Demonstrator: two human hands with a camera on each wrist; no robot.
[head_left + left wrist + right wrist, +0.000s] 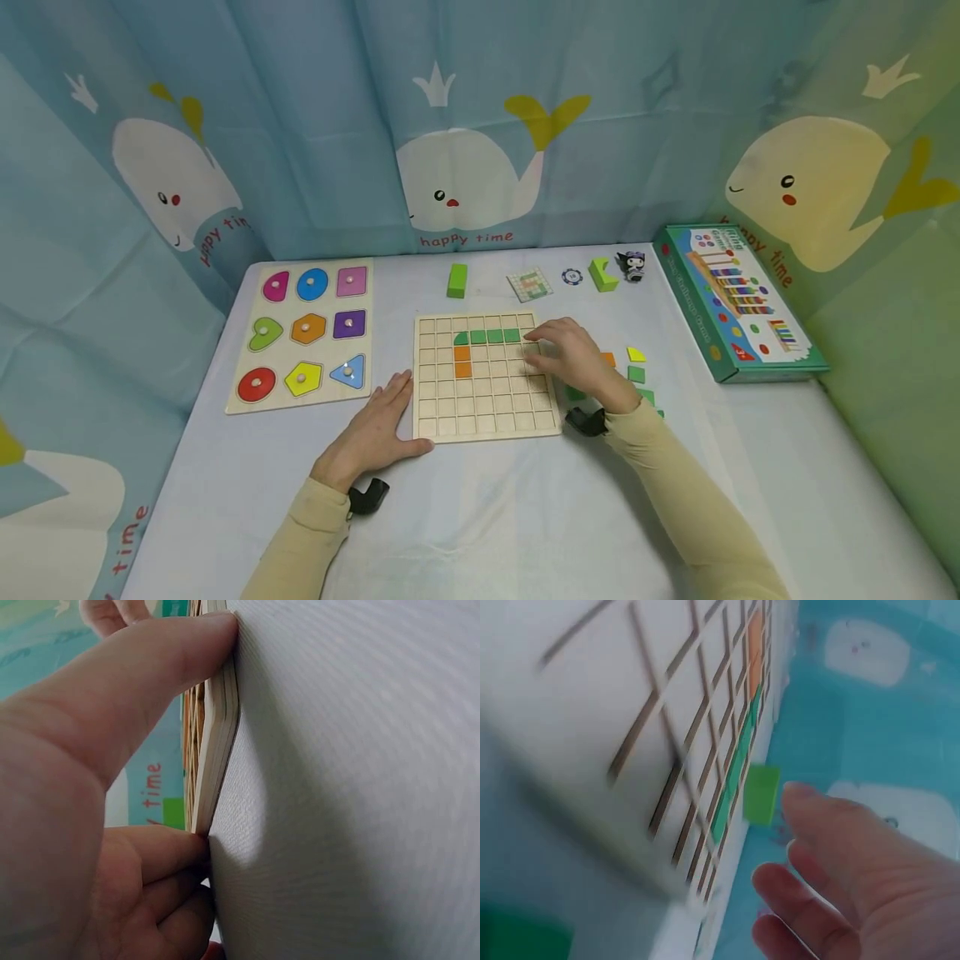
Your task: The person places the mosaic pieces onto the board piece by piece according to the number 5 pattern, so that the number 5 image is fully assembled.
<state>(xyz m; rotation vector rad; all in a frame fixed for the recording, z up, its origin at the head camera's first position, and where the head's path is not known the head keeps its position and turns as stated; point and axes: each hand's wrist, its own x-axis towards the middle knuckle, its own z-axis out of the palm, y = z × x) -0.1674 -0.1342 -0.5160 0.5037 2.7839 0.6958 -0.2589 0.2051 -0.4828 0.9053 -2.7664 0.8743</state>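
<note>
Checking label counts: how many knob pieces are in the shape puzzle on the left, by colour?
Pink pieces: 2
Blue pieces: 2
Green piece: 1
Orange piece: 1
Purple piece: 1
Red piece: 1
Yellow piece: 1
Total: 9

a pale blue worktop [525,517] fills the lower view under soft, even light. teal curtains [315,125] printed with white whales [465,183] and the words "happy time" close it in behind and on both sides; the right one looks greenish.
</note>
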